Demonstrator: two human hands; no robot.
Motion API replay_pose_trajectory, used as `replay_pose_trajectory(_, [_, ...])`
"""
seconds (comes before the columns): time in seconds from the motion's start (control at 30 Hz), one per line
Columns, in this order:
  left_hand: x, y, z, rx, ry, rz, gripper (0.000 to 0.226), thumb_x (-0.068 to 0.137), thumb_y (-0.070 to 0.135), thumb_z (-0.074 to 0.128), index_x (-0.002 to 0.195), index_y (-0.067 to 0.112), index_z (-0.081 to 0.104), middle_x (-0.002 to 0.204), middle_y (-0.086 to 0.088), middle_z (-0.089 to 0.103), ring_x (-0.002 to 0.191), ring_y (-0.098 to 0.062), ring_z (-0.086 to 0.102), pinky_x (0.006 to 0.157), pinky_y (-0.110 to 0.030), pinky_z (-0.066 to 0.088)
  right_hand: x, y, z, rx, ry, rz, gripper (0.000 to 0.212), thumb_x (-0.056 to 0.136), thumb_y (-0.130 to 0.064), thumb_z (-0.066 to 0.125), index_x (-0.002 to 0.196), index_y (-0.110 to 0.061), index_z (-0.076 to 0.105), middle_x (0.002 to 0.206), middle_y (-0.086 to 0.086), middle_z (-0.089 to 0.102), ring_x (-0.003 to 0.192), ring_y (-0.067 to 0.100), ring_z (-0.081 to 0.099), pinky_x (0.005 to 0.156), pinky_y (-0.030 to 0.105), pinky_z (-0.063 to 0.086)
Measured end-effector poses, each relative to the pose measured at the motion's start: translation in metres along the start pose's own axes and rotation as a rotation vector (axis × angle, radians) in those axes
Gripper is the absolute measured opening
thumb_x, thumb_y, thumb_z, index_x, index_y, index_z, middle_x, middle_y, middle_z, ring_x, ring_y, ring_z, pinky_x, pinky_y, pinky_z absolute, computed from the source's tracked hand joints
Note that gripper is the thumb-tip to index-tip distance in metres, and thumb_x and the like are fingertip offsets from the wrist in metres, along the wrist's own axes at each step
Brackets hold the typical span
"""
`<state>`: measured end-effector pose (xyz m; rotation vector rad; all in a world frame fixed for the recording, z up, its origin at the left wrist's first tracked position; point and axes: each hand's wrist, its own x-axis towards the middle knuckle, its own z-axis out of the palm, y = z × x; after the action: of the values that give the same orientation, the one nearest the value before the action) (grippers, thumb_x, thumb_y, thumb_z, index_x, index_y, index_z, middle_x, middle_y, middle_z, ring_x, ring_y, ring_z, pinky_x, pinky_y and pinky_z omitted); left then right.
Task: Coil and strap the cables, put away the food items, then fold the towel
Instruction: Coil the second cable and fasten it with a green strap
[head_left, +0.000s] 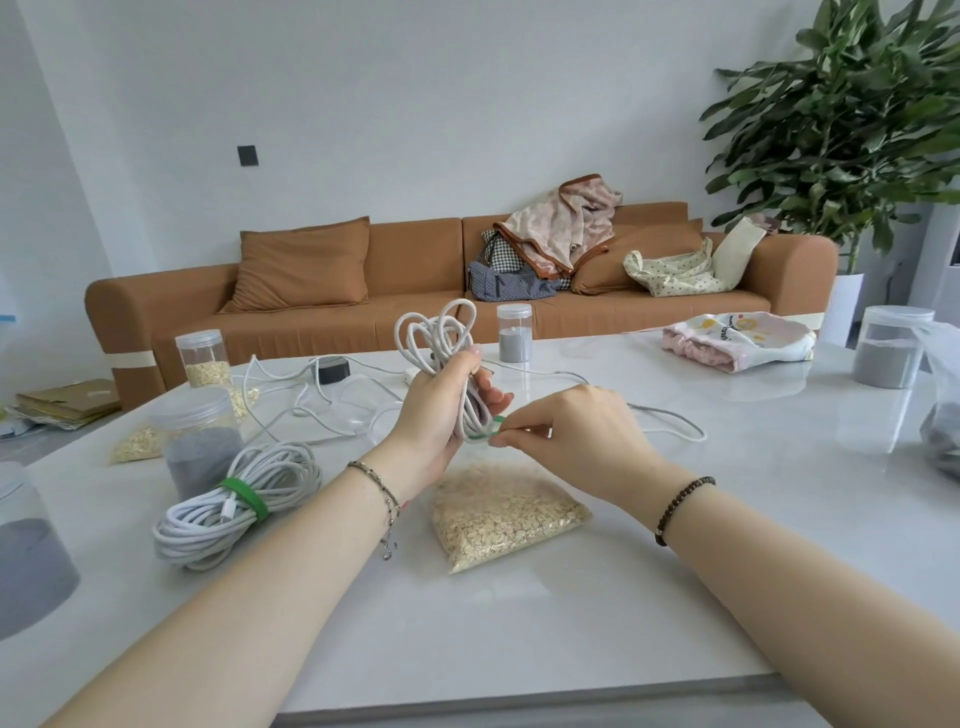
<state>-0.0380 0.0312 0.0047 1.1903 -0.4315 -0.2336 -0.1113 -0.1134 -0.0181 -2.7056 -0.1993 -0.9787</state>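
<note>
My left hand (441, 410) is curled round a white coil (441, 338), holding it upright over the tabletop (623, 597) with the loops poking up past my fingers. My right hand (576, 421) is pinching a green strap (491, 428) at the bottom end of that coil, thumb and fingertips closed on it, just beside my left palm.

Right below both hands a bag of oats (504, 512) lies flat. Off to my left is a strapped coil (208, 535), also white, with a green band (244, 498) round its middle, sitting just in front of a grey jar (200, 441).

Further back a loose cable (675, 422) trails across the tabletop to the right of my right hand. There's an oat jar (203, 358) at the back left, a small jar (514, 332) of grey stuff at the back middle, and a big jar (891, 353) far right. The towel (737, 340) lies bunched up at the back right, well apart from my hands.
</note>
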Motion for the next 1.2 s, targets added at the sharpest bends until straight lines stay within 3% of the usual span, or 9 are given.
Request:
replay_pose_trajectory(0.1, [-0.004, -0.002, 0.002, 0.084, -0.058, -0.028, 0.037, 0.103, 0.025, 0.052, 0.069, 0.011, 0.057, 0.064, -0.002, 0.057, 0.068, -0.02, 0.069, 0.072, -0.034, 0.057, 0.0, 0.001, -0.004, -0.034, -0.005, 0.098, 0.02, 0.086, -0.059, 0.066, 0.087, -0.043, 0.078, 0.068, -0.011, 0.068, 0.069, 0.012, 0.058, 0.057, 0.017, 0.034])
replay_pose_trajectory(0.17, [-0.003, 0.0, 0.001, 0.088, -0.068, -0.025, 0.032, 0.104, 0.024, 0.05, 0.074, 0.012, 0.054, 0.066, -0.003, 0.052, 0.076, -0.023, 0.071, 0.061, -0.028, 0.056, 0.001, -0.001, -0.006, -0.051, -0.004, 0.189, 0.034, 0.08, -0.068, 0.066, 0.074, -0.035, 0.072, 0.063, -0.011, 0.06, 0.066, 0.012, 0.051, 0.057, 0.025, 0.035])
replay_pose_trajectory(0.27, [-0.001, 0.003, 0.0, 0.024, -0.089, -0.048, 0.031, 0.106, 0.02, 0.048, 0.076, 0.011, 0.05, 0.063, -0.002, 0.049, 0.085, -0.027, 0.073, 0.071, -0.033, 0.061, 0.004, 0.002, -0.009, -0.075, 0.028, 0.309, 0.062, 0.074, -0.074, 0.067, 0.057, -0.018, 0.047, 0.055, -0.005, 0.05, 0.059, 0.015, 0.044, 0.053, 0.03, 0.028])
replay_pose_trajectory(0.47, [-0.002, -0.004, -0.002, 0.024, -0.097, -0.172, 0.026, 0.104, 0.017, 0.05, 0.087, -0.001, 0.057, 0.075, -0.013, 0.065, 0.099, -0.03, 0.072, 0.084, -0.052, 0.06, 0.002, 0.009, -0.004, -0.057, 0.035, 0.293, 0.035, 0.094, -0.056, 0.056, 0.076, -0.026, 0.061, 0.073, -0.009, 0.063, 0.074, 0.014, 0.052, 0.056, 0.027, 0.032])
replay_pose_trajectory(0.6, [-0.007, -0.004, 0.001, 0.076, -0.09, -0.191, 0.023, 0.104, 0.019, 0.053, 0.093, 0.0, 0.058, 0.07, -0.009, 0.071, 0.091, -0.028, 0.072, 0.08, -0.051, 0.062, 0.002, 0.009, 0.0, -0.035, 0.054, 0.211, 0.02, 0.1, -0.04, 0.052, 0.086, -0.028, 0.061, 0.086, -0.012, 0.069, 0.082, 0.016, 0.059, 0.065, 0.032, 0.046])
replay_pose_trajectory(0.73, [-0.007, -0.005, 0.001, 0.129, -0.116, -0.215, 0.023, 0.103, 0.02, 0.054, 0.1, -0.003, 0.059, 0.087, -0.019, 0.073, 0.085, -0.027, 0.073, 0.069, -0.039, 0.063, 0.003, 0.008, -0.002, 0.003, 0.127, 0.201, 0.021, 0.092, -0.045, 0.063, 0.082, -0.027, 0.062, 0.081, -0.014, 0.066, 0.077, 0.012, 0.057, 0.062, 0.029, 0.042])
replay_pose_trajectory(0.93, [-0.003, -0.012, 0.003, 0.156, -0.068, -0.123, 0.016, 0.102, 0.011, 0.051, 0.086, 0.008, 0.052, 0.085, -0.01, 0.062, 0.057, -0.015, 0.054, 0.046, -0.025, 0.041, 0.006, 0.012, -0.004, 0.059, 0.101, 0.216, 0.022, 0.091, -0.05, 0.065, 0.087, -0.029, 0.066, 0.079, -0.015, 0.064, 0.082, 0.013, 0.061, 0.065, 0.03, 0.042])
replay_pose_trajectory(1.07, [0.004, -0.009, -0.004, 0.193, -0.002, -0.116, 0.015, 0.101, 0.008, 0.047, 0.087, 0.011, 0.043, 0.07, -0.01, 0.067, 0.045, -0.012, 0.044, 0.046, -0.024, 0.037, 0.005, 0.013, -0.004, 0.039, 0.1, 0.172, 0.018, 0.097, -0.045, 0.058, 0.09, -0.03, 0.063, 0.079, -0.013, 0.064, 0.077, 0.017, 0.058, 0.063, 0.032, 0.04])
replay_pose_trajectory(1.2, [0.007, -0.009, -0.009, 0.156, 0.014, -0.202, 0.018, 0.1, 0.009, 0.047, 0.083, 0.014, 0.042, 0.059, -0.005, 0.052, 0.046, -0.013, 0.036, 0.045, -0.023, 0.032, 0.006, 0.021, -0.005, 0.062, 0.169, 0.205, 0.019, 0.095, -0.047, 0.06, 0.088, -0.03, 0.064, 0.074, -0.013, 0.061, 0.069, 0.01, 0.053, 0.06, 0.03, 0.037])
